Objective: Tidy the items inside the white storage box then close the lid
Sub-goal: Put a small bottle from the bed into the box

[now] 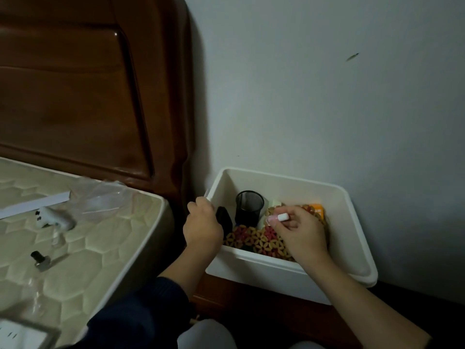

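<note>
Near edge: dark sleeve (pixel 141 316) on left arm; left hand (pixel 202 226) curled at white storage box (pixel 284 275) left rim, grip closed on sth thin & pale, can't tell what; right hand (pixel 299 231) inside box, grip pinching small white capsule (pixel 282 217) over woven mat (pixel 259 241); black mesh cup (pixel 249 207) upright far-left in box; box on wooden stand by wall, right of bed (pixel 83 238).

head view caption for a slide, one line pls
Right hand pinches a small white piece over the open white storage box; left hand grips its left rim.
</note>
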Available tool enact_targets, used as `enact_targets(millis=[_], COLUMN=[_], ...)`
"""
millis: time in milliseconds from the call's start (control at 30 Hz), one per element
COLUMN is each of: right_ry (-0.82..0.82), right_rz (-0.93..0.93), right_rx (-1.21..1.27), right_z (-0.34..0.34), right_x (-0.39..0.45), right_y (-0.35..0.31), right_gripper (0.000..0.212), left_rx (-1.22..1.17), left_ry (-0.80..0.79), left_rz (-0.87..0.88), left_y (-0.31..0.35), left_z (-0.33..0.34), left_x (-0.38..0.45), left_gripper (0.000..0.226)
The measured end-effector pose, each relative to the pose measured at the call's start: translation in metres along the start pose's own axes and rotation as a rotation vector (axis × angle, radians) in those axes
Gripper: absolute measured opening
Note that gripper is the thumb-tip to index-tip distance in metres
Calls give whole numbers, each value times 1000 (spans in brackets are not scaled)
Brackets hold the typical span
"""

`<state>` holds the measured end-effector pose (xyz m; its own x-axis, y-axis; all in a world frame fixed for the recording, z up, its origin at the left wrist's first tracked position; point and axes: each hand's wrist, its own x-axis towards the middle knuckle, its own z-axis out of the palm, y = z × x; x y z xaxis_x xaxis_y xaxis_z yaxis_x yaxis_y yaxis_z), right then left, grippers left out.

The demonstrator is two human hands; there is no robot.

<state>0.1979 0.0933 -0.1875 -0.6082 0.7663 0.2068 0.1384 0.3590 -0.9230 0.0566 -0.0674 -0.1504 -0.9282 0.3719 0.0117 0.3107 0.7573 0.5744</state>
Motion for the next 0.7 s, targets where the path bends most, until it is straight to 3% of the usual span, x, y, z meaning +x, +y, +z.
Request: enact_targets(millis=[300, 433, 500, 700], right_ry=[-43, -86, -104, -263], right_rz=[-5, -73, -87, -193], right_rx=[-42, -61, -111, -471], right_z=[-13, 13, 34, 100], right_x=[-1, 24, 43, 91], right_y=[-9, -28, -33, -34], right_gripper=[20, 18, 19, 18], left_rx=[-69, 10, -28, -255], left_ry=[-38, 92, 114, -37], left_rz=[6, -37, -74, -162], left_y=[-11, -6, -2, -15], left_z=[-5, -7, -5, 12], left_x=[-18, -3, 8, 29], left_gripper=[39, 37, 37, 45])
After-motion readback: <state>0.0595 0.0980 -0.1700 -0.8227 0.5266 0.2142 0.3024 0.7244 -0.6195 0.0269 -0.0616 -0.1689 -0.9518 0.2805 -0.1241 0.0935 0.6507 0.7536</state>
